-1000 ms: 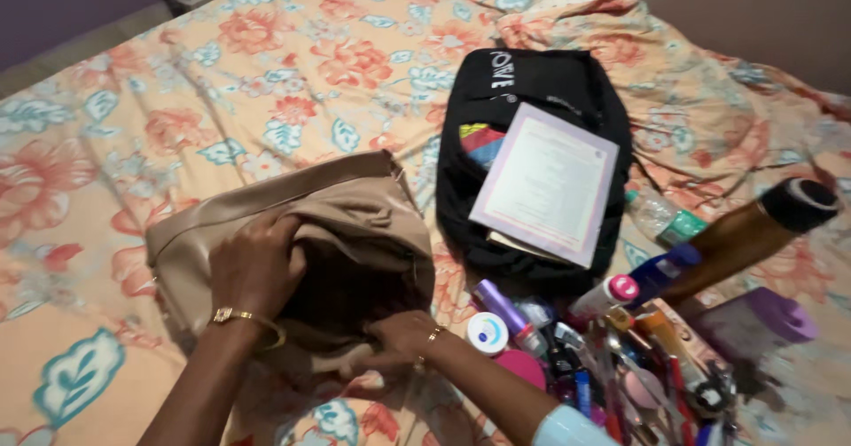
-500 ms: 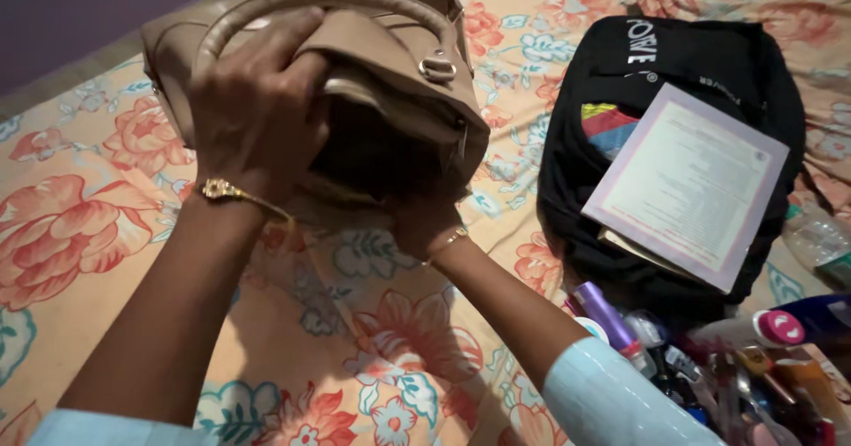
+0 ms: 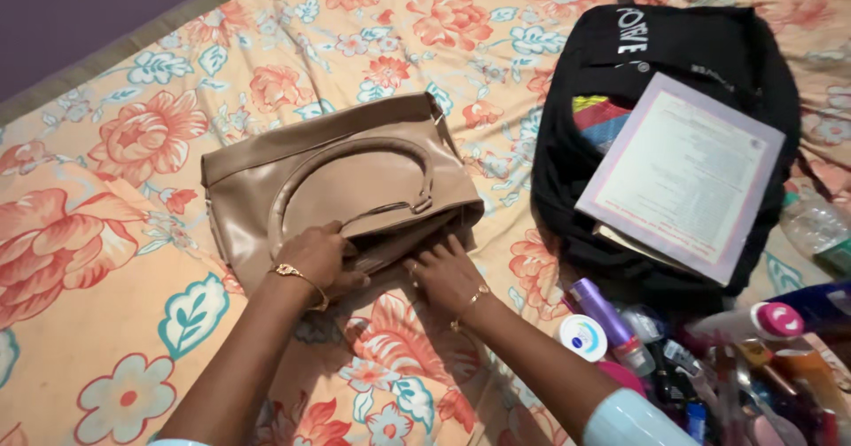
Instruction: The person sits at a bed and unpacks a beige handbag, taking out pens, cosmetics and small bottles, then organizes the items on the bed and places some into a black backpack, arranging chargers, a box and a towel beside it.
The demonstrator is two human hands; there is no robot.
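lowered from mid-air, tan handbag [image 3: 341, 180] lies flat left of black backpack [image 3: 674, 136]; left hand [image 3: 319, 255] grips its opening edge, right hand [image 3: 448, 273] presses flat, fingers spread. keep the opening held steady.

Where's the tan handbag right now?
The tan handbag lies flat on the floral bedsheet, centre-left in the head view, left of the black backpack, with both hands at its near edge.

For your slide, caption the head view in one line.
Both hands rest on a tan handbag lying on a floral bedsheet.
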